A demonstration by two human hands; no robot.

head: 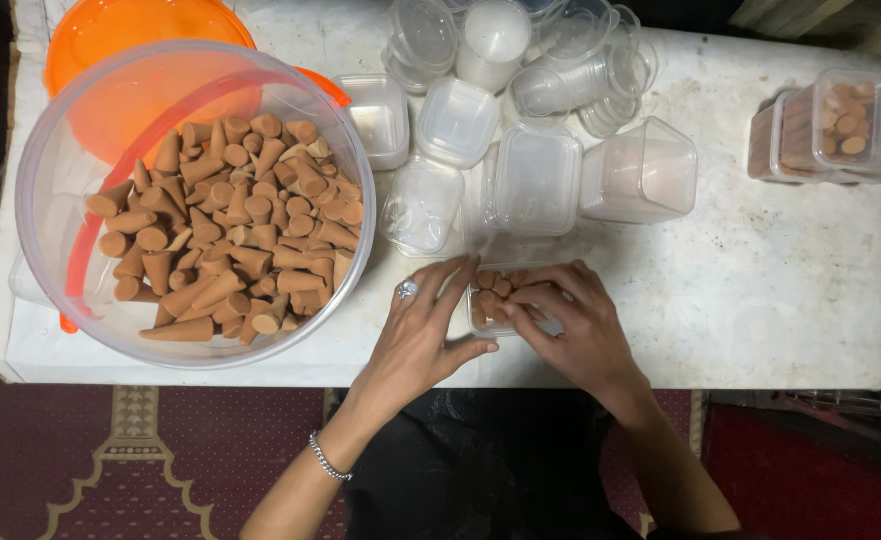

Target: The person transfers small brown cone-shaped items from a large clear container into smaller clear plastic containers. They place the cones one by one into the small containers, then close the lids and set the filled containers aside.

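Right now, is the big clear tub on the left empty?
No, the big clear tub holds a heap of brown cones.

We see terracotta-brown cones (225, 235) in a clear bucket (50, 150) with a red handle (95, 215), an orange lid (120, 30) behind it, a mottled white table (760, 290), and a maroon carpet (140, 450) patterned in beige.
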